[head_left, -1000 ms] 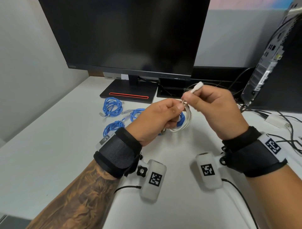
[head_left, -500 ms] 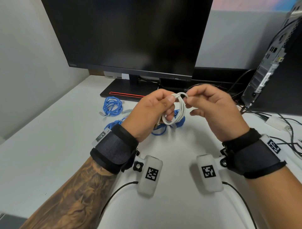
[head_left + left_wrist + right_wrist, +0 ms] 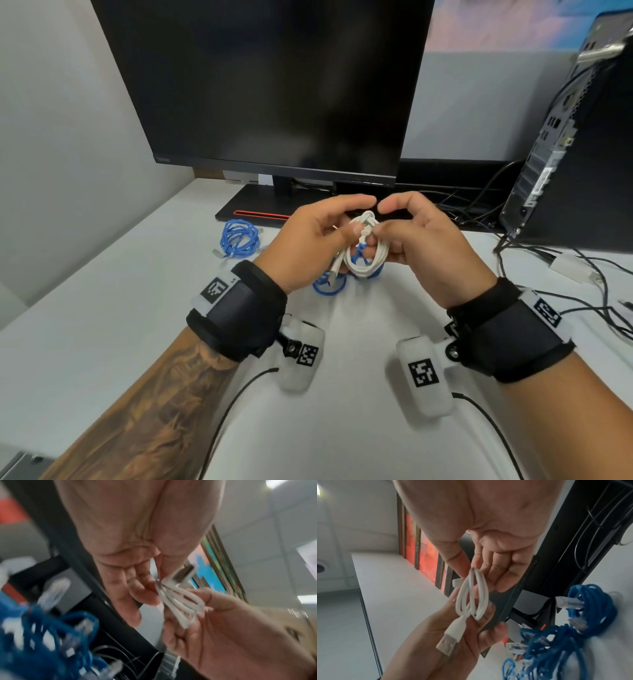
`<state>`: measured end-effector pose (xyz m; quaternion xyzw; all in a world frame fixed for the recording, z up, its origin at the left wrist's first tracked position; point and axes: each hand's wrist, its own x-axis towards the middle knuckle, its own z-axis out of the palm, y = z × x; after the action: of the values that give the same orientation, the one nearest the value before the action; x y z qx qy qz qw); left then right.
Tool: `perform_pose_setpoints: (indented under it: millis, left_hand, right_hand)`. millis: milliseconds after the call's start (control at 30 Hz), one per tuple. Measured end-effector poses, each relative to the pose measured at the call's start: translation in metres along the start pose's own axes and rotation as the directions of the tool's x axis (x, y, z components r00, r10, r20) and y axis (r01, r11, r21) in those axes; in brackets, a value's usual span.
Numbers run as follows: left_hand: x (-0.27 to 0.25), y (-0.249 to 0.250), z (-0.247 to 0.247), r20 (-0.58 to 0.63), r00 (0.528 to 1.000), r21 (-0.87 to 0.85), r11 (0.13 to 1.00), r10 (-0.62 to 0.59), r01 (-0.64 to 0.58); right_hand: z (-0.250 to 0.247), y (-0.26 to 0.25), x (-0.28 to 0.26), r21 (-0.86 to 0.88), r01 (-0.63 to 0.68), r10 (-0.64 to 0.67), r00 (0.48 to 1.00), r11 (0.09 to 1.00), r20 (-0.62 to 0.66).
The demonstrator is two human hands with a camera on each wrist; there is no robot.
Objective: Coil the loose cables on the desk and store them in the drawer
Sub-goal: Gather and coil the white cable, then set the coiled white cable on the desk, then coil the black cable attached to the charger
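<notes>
Left hand: grips coiled white USB cable.
Right hand: pinches the same coil.
Below hands: bundled blue network cables.

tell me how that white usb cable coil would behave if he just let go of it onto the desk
The white cable looks thin and floppy, so its loops would probably spring loose unless tied. It seems light: the left hand and right hand hold it with fingertips. The plug end would likely dangle.
</notes>
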<state>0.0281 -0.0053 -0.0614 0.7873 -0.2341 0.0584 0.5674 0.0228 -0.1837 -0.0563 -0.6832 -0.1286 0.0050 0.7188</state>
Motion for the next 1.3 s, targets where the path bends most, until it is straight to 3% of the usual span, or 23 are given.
perform_pose_setpoints:
  millis: [67, 133, 200, 300, 400, 500, 700, 833, 967, 1100, 1233, 1300]
  left_hand:
    - [0.001, 0.008, -0.003, 0.013, 0.997, 0.150, 0.986, 0.075, -0.076]
    - [0.001, 0.014, -0.006, -0.007, 0.995, 0.238, 0.967, 0.100, -0.095]
    - [-0.001, 0.018, -0.009, -0.005, 0.994, 0.301, 0.948, 0.105, -0.099]
    - [-0.007, 0.023, -0.015, -0.027, 0.994, 0.378, 0.922, 0.107, -0.089]
    - [-0.014, 0.029, -0.023, -0.047, 0.998, 0.324, 0.946, 0.034, -0.017]
    - [-0.022, 0.036, -0.030, -0.013, 0.999, 0.232, 0.971, -0.051, 0.053]
    - [-0.027, 0.048, -0.052, 0.138, 0.973, 0.250, 0.957, -0.184, 0.145]
    - [-0.020, 0.034, -0.050, 0.141, 0.965, 0.375, 0.914, -0.223, 0.156]
    - [-0.014, 0.016, -0.058, 0.130, 0.907, 0.531, 0.801, -0.400, 0.277]
    - [-0.017, -0.003, -0.060, 0.131, 0.840, 0.609, 0.711, -0.527, 0.351]
    - [-0.020, -0.015, -0.046, 0.024, 0.843, 0.659, 0.642, -0.538, 0.391]
    - [-0.021, -0.018, -0.039, -0.048, 0.846, 0.672, 0.610, -0.530, 0.421]
  right_hand:
    - [0.002, -0.003, -0.002, 0.079, -0.014, 0.009, 0.998, 0.997, 0.068]
    - [0.006, -0.004, -0.005, 0.044, 0.026, -0.033, 0.986, 0.999, 0.161]
    - [0.011, -0.005, -0.010, -0.111, 0.122, -0.103, 0.981, 0.986, 0.165]
    - [0.016, -0.011, -0.014, -0.367, 0.261, -0.230, 0.965, 0.893, 0.126]
    - [0.014, -0.019, -0.016, -0.504, 0.314, -0.285, 0.949, 0.804, 0.136]
    - [0.009, -0.027, -0.015, -0.445, 0.253, -0.221, 0.967, 0.859, 0.124]
    - [0.006, -0.028, -0.011, -0.174, 0.029, 0.010, 0.976, 0.984, 0.220]
    - [0.003, -0.019, -0.010, -0.358, -0.015, 0.100, 0.970, 0.934, 0.221]
    - [-0.027, -0.022, -0.016, -0.591, -0.009, 0.122, 0.981, 0.806, 0.151]
    - [-0.094, -0.026, -0.013, -0.806, -0.100, 0.014, 0.993, 0.584, -0.113]
    - [-0.164, -0.011, 0.003, -0.922, -0.327, 0.055, 0.945, 0.208, -0.323]
    - [-0.190, 0.002, 0.006, -0.913, -0.399, 0.082, 0.916, 0.088, -0.392]
